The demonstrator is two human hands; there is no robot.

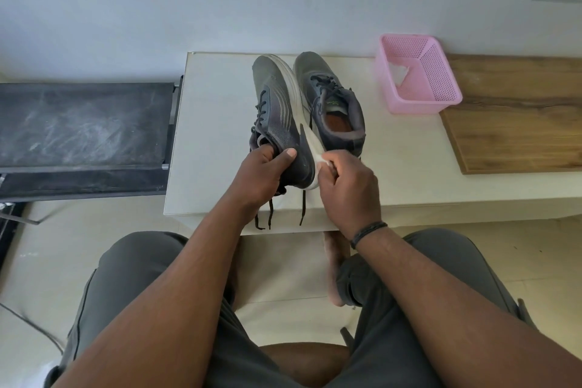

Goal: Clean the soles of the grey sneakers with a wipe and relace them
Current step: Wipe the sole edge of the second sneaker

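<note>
Left hand (pixel 267 172) grips the tilted grey sneaker (pixel 277 116) by its soft heel collar, right hand (pixel 345 186) pinching a limp wipe (pixel 326 164) against its firm sole, likely light.

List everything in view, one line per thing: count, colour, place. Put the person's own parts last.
grey sneakers: two, grey with white soles, on the table; one tilted on its side in the left hand's grip, the other upright beside it
wipe: one, white, pressed to the held sneaker's sole
laces: black, ends hanging over the table's front edge
table: one, cream
basket: one, pink, right of the sneakers, something white inside
board: one, wooden, far right
dark panel: one, left of table
wristband: one, black, right wrist
left hand: grips the sneaker's heel
right hand: pinches the wipe
</note>
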